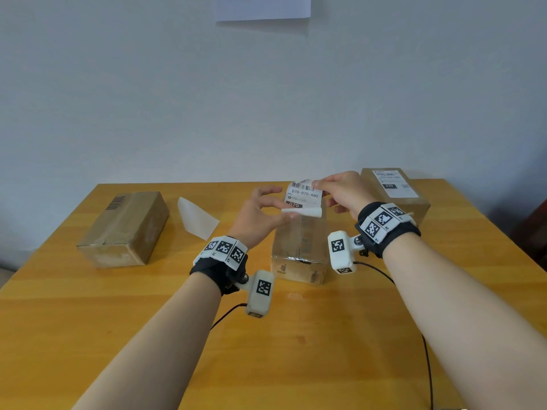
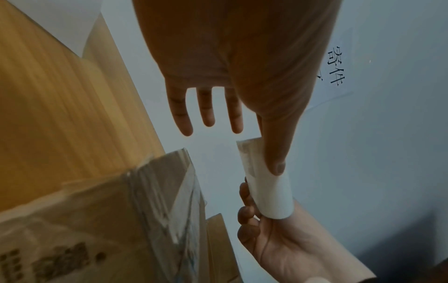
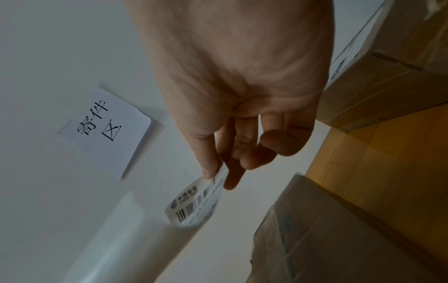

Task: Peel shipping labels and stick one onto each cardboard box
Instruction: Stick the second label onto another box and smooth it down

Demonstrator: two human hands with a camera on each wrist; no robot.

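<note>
Both forearms raised, wrists close together — left hand (image 1: 262, 210) thumb-and-forefinger pinching, other fingers spread; right hand (image 1: 343, 190) pinching too, fingers curled.

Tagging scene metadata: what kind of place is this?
Likely a parcel-sending desk in a plain office room: cardboard boxes on a wooden table, one box already labelled, a shipping label being peeled, and a wall sign reading 寄件区.
</note>
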